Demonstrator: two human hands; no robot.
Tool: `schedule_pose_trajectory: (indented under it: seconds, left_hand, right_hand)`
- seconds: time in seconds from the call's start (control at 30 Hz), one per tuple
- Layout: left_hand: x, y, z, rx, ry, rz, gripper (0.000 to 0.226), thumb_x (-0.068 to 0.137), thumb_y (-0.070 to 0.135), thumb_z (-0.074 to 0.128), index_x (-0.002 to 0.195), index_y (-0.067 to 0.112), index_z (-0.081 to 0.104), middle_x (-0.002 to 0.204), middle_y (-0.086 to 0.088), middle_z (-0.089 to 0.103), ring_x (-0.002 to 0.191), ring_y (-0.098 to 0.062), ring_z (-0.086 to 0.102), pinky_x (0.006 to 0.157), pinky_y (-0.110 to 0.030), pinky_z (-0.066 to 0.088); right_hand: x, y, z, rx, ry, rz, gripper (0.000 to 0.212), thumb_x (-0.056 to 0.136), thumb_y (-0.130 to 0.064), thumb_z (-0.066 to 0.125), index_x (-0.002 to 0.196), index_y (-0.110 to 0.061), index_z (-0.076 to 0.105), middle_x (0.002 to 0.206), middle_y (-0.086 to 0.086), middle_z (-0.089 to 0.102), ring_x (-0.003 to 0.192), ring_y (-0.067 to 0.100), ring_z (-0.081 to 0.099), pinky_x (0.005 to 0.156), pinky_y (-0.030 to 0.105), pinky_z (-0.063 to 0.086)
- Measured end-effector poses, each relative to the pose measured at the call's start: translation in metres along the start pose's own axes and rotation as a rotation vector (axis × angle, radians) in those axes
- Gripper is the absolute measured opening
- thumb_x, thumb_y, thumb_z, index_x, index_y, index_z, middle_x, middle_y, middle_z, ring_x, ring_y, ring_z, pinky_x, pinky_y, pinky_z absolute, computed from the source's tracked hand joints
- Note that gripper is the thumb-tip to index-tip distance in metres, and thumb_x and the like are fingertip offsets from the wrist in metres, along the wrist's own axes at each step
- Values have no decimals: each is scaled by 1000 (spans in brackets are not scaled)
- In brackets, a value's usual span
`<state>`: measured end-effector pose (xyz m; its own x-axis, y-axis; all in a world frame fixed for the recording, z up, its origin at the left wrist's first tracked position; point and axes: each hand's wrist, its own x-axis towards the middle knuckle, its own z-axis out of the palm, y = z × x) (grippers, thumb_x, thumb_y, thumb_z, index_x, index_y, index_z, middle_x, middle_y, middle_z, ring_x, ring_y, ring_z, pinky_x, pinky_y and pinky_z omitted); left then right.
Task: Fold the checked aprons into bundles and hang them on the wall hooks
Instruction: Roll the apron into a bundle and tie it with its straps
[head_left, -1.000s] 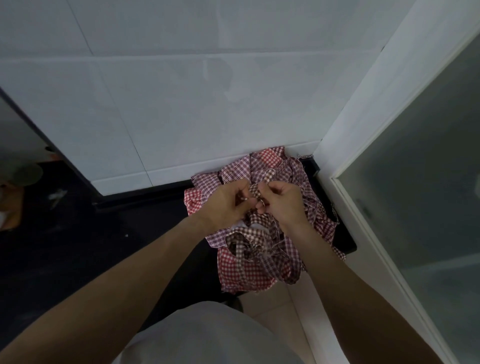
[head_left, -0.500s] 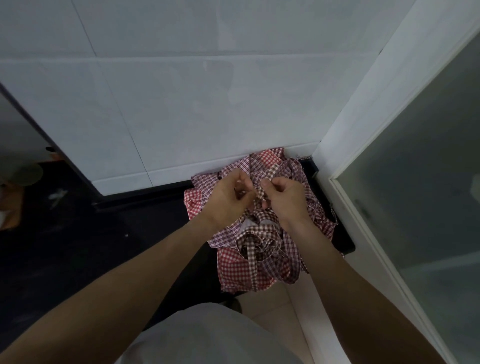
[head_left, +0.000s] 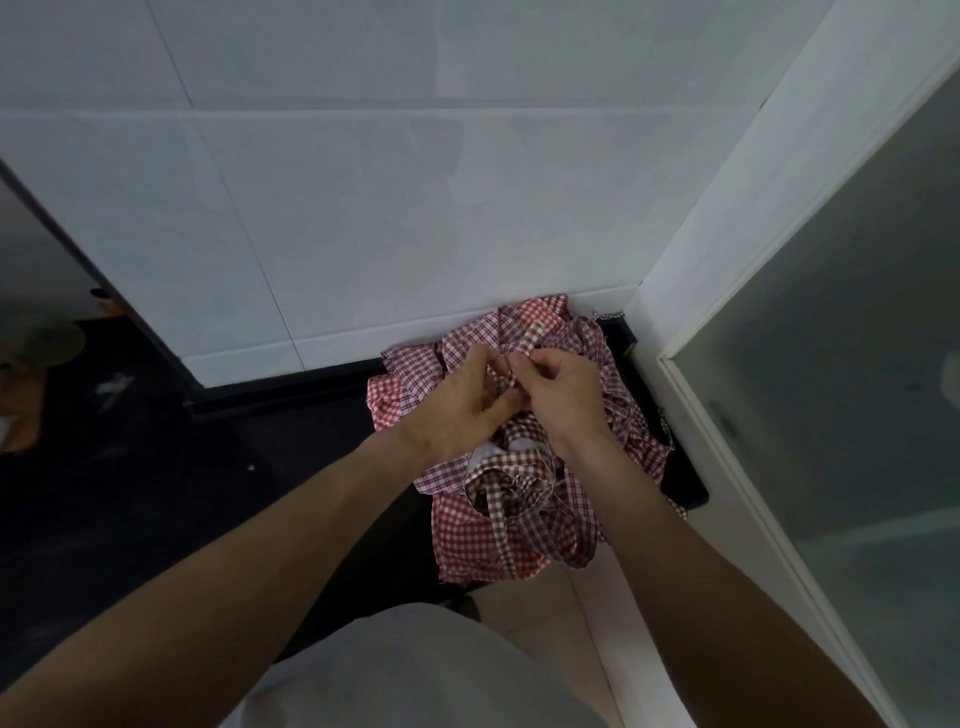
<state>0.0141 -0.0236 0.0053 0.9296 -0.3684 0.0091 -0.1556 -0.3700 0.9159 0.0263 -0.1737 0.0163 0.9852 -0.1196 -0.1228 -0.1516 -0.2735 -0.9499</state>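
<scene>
A heap of checked aprons (head_left: 519, 525) lies crumpled on the far right end of a dark desk (head_left: 156, 493), pushed up against the white tiled wall (head_left: 363, 208) and close to a white door frame (head_left: 727, 260) with a frosted glass panel (head_left: 857, 389). The cloth mixes bright red-and-white gingham with darker maroon-and-white and brown-and-white checks, and several narrow checked straps loop and trail over the front of the heap, part of which hangs over the desk edge. Both hands work together above the middle of the pile: the left hand (head_left: 462, 410) has its fingers curled around a brown-checked strap (head_left: 530, 338), and the right hand (head_left: 563, 389) pinches the same strap between thumb and fingertips, the strap rising just beyond the knuckles. No lettering, brand mark or label can be read on the fabric or anywhere nearby. A pale grey garment (head_left: 415, 670) on the person fills the lower edge of the view.
</scene>
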Motion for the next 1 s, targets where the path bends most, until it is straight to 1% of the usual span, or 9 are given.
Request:
schedule_pose_trajectory:
  seconds: [0.13,0.23,0.4,0.5,0.57,0.7,0.8,0.9,1.0]
  left_hand:
    - [0,-5,-10,121,2,117,21,99,14,56,114,12,42,92,-9,65,80,-25,66,71,-50,55]
    - [-1,-10,-14,265,57,216,15,98,9,58,110,5,50,92,-8,67,77,-22,65,69,-46,53]
    - [2,-17,-16,409,142,394,14,93,6,65,106,2,62,96,-9,69,82,-19,65,75,-34,52]
    - [4,-25,-14,531,188,445,17,94,7,64,110,2,62,96,-10,68,82,-22,64,75,-34,53]
    - [4,-28,-14,564,229,448,16,96,8,62,111,3,62,95,-11,67,81,-24,63,75,-36,53]
    - [7,-28,-14,622,232,377,14,94,8,62,106,1,65,91,-12,66,77,-26,63,71,-40,54]
    - [10,-21,-17,483,195,213,15,99,11,55,97,1,65,90,-13,68,79,-27,63,72,-37,50]
    - [12,-14,-21,470,91,38,21,102,17,50,97,3,64,92,-10,67,84,-24,60,74,-33,45]
    - [14,-11,-28,426,-11,-47,23,103,21,49,88,9,61,81,-3,63,75,-17,58,68,-29,45]
  right_hand:
    - [-1,-5,0,44,-27,21,19,95,-19,68,87,-3,75,72,13,67,65,18,61,76,56,59]
    - [-2,-9,3,10,-66,-9,16,95,-17,67,85,-9,77,68,6,69,61,13,62,75,53,60]
    - [5,-8,9,-112,-80,-106,16,92,-25,69,84,-18,81,74,-4,75,74,20,73,76,51,61]
    - [8,-10,10,-156,-79,-126,15,91,-30,69,85,-22,81,76,-7,76,75,18,73,77,48,61]
    - [9,-11,11,-131,-87,-111,14,90,-31,70,82,-26,80,76,-3,76,77,25,74,76,51,61]
    - [13,-10,13,-46,-80,-68,12,86,-22,71,94,-20,79,87,-2,77,87,21,74,84,48,60]
    - [9,-14,7,-75,-146,-43,44,79,-2,75,119,-16,69,105,-3,72,97,13,69,88,32,58]
    - [3,-11,4,-286,-181,-210,62,75,-5,83,131,-16,60,120,-3,63,104,8,62,88,21,56]
    - [-1,-4,5,-463,-104,-389,60,73,-8,84,128,-16,61,119,0,58,102,9,57,91,17,51]
